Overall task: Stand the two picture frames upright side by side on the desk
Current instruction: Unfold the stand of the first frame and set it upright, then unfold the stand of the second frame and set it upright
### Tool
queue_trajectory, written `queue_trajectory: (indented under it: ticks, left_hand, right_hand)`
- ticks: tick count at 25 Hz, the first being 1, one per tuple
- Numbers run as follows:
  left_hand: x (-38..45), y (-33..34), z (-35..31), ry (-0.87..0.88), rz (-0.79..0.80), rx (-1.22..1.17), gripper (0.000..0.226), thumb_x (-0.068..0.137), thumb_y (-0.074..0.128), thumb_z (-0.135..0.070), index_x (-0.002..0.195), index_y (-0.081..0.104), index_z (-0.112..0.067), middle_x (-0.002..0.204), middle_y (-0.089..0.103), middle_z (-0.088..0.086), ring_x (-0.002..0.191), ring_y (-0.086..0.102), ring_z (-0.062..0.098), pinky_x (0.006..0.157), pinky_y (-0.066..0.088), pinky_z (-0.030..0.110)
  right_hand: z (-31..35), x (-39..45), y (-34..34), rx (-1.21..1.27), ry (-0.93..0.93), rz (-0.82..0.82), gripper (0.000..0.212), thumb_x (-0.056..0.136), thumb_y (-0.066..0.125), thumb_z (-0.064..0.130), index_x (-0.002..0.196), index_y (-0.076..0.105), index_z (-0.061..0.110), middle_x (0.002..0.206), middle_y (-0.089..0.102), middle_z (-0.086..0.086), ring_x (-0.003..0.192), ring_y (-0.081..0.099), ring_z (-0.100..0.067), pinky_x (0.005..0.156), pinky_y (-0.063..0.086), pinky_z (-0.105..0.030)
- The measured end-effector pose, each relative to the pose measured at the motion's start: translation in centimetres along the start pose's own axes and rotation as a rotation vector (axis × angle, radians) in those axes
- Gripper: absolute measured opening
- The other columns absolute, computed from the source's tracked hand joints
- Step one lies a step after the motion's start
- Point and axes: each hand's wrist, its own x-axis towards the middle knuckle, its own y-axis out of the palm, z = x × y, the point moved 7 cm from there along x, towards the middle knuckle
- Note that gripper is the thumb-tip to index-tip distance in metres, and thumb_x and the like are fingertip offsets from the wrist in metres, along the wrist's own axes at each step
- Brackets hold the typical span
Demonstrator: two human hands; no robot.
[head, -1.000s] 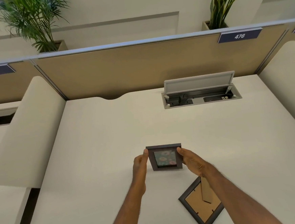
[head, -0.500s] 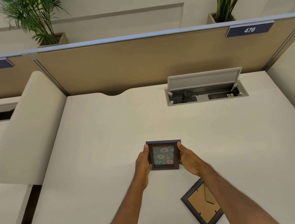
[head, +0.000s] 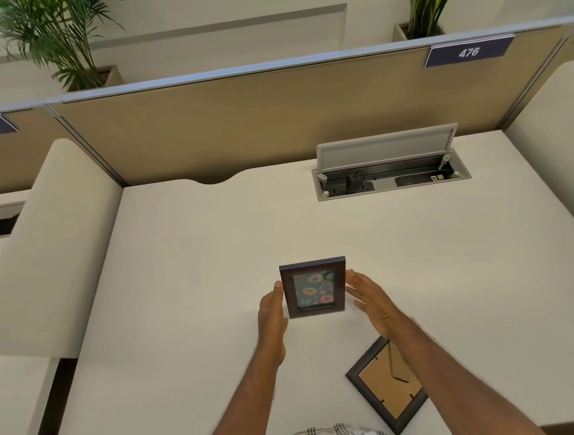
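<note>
A dark picture frame with a floral print (head: 313, 289) stands upright on the white desk (head: 188, 293), facing me. My left hand (head: 271, 316) holds its left edge, thumb on the front rim. My right hand (head: 371, 300) hovers just beside the right edge, fingers straight and spread, holding nothing. A second dark frame (head: 388, 386) lies face down near the desk's front edge, turned diagonally, its brown cardboard back and folded stand showing. My right forearm crosses over part of it.
An open cable hatch with its lid raised (head: 390, 171) is sunk into the desk at the back right. A tan partition (head: 253, 117) closes off the rear. Rounded white side panels (head: 50, 242) flank the desk.
The floral frame has gone a little further from me and now stands on the desk. My right hand has let go and opened beside it.
</note>
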Motion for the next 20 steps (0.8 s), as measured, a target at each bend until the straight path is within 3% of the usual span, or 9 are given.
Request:
queue_trajectory:
  ticks: [3, 6, 9, 13, 17, 20]
  left_hand:
    - [-0.4, -1.1, 1.8, -0.013, -0.107, 0.0, 0.034, 0.1, 0.051, -0.055, 0.121, 0.047, -0.028, 0.116, 0.052, -0.007, 0.11, 0.051, 0.018, 0.1, 0.044, 0.038]
    - [-1.3, -0.6, 4.4, -0.066, -0.112, 0.067, 0.025, 0.104, 0.05, -0.043, 0.117, 0.051, -0.022, 0.11, 0.055, -0.002, 0.092, 0.054, 0.013, 0.093, 0.047, 0.04]
    - [-2.5, 1.8, 7.6, -0.151, 0.06, 0.219, 0.023, 0.104, 0.053, -0.033, 0.118, 0.059, -0.017, 0.121, 0.06, 0.008, 0.106, 0.057, 0.022, 0.101, 0.05, 0.044]
    - [-4.3, 4.9, 10.4, -0.211, 0.243, 0.446, 0.022, 0.101, 0.053, -0.037, 0.112, 0.061, -0.02, 0.117, 0.061, 0.004, 0.103, 0.055, 0.02, 0.088, 0.047, 0.035]
    - [-5.1, 7.0, 12.2, -0.284, 0.298, 0.466, 0.025, 0.1, 0.054, -0.041, 0.118, 0.06, -0.024, 0.116, 0.06, -0.005, 0.112, 0.055, 0.018, 0.088, 0.045, 0.035]
    - [-4.8, 8.0, 12.4, -0.29, 0.29, 0.474, 0.02, 0.099, 0.054, -0.038, 0.109, 0.063, -0.023, 0.098, 0.06, -0.005, 0.093, 0.055, 0.014, 0.079, 0.045, 0.032]
  right_hand:
    - [-0.7, -1.7, -3.5, 0.031, -0.07, -0.12, 0.039, 0.092, 0.064, 0.048, 0.126, 0.063, 0.029, 0.138, 0.062, 0.003, 0.127, 0.058, -0.021, 0.112, 0.042, -0.044]
    - [-1.8, -4.1, -7.6, 0.083, -0.121, -0.344, 0.022, 0.096, 0.064, 0.035, 0.114, 0.07, 0.022, 0.125, 0.07, -0.004, 0.115, 0.066, -0.025, 0.096, 0.052, -0.039]
    - [-4.3, -6.9, -11.0, 0.04, -0.115, -0.544, 0.012, 0.098, 0.06, 0.025, 0.103, 0.071, 0.022, 0.118, 0.071, -0.008, 0.107, 0.067, -0.027, 0.085, 0.054, -0.036]
    - [-8.3, -10.6, -12.8, -0.128, -0.043, -0.771, 0.013, 0.094, 0.06, 0.016, 0.102, 0.066, 0.024, 0.124, 0.059, -0.01, 0.109, 0.053, -0.027, 0.079, 0.047, -0.035]
    - [-11.6, -12.5, -11.7, -0.246, 0.064, -0.765, 0.034, 0.087, 0.062, 0.009, 0.12, 0.06, 0.017, 0.139, 0.044, -0.011, 0.123, 0.042, -0.032, 0.094, 0.043, -0.04]
    - [-11.5, -12.6, -11.7, -0.194, 0.083, -0.72, 0.044, 0.088, 0.063, 0.008, 0.13, 0.053, 0.016, 0.141, 0.038, -0.008, 0.125, 0.043, -0.031, 0.099, 0.047, -0.046]
